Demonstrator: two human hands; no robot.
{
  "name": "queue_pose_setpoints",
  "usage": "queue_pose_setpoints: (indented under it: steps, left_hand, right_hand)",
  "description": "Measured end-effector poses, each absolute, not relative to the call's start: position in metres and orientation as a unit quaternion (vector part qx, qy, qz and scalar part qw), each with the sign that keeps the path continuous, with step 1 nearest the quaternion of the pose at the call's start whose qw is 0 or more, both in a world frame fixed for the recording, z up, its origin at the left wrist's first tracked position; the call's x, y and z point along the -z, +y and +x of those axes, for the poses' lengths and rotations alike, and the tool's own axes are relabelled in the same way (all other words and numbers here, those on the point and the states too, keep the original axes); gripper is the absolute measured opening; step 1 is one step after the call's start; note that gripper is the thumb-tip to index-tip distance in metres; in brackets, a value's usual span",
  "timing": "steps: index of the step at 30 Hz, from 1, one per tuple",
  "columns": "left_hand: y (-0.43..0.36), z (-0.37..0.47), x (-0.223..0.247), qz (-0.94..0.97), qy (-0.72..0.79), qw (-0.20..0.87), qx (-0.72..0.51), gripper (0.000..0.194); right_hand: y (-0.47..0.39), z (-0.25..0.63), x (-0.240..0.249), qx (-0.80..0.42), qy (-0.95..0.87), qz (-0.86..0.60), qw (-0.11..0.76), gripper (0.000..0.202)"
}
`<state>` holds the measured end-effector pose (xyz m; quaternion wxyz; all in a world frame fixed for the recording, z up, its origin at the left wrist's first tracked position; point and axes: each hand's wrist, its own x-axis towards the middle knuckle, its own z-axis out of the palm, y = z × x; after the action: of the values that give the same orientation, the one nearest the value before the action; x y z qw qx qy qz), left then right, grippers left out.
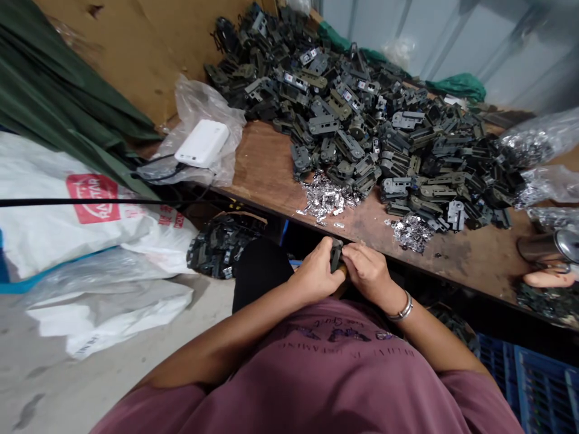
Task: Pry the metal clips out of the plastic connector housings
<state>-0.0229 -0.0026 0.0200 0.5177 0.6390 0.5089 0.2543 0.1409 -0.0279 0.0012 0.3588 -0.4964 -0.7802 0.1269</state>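
In front of my body, just below the table's edge, my left hand [318, 271] is closed round a dark grey-green moulded part [335, 253], held upright between thumb and fingers. My right hand [368, 270] meets it from the other side, its fingertips pinched together against the part. Whatever those fingertips hold is hidden. Beyond the hands, small shiny metal clips [323, 198] lie in a heap on the wooden table [262, 163]. A second heap of metal clips [412, 232] lies further right. Behind them rises a big pile of similar dark parts [344, 111].
A white power bank [203, 143] with a black cable rests on clear plastic at the left. Below it are a container of dark parts [221, 247] and white sacks [58, 211]. At the right are a metal cup [549, 248], another person's hand [549, 277] and blue crates [545, 386].
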Motion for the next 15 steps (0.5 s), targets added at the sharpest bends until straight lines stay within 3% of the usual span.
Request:
queue_pose_setpoints:
  steps: [4,8,12,15]
  left_hand:
    - [0.001,-0.030,-0.024,0.683,0.471,0.498,-0.252,0.038]
    - [0.003,-0.036,-0.027,0.715,0.444,0.439,-0.313,0.019]
    - [0.004,-0.042,-0.028,0.703,0.458,0.397,-0.371,0.022]
    - [0.006,-0.047,-0.028,0.660,0.456,0.446,-0.397,0.018]
  right_hand:
    - [-0.028,0.146,-0.010,-0.205,-0.759,-0.468,0.405,0.018]
    - [-0.031,0.149,-0.018,-0.199,-0.728,-0.496,0.429,0.020]
    - [-0.038,0.147,-0.014,-0.220,-0.735,-0.498,0.404,0.016]
    - [-0.041,0.146,-0.009,-0.237,-0.732,-0.504,0.392,0.015]
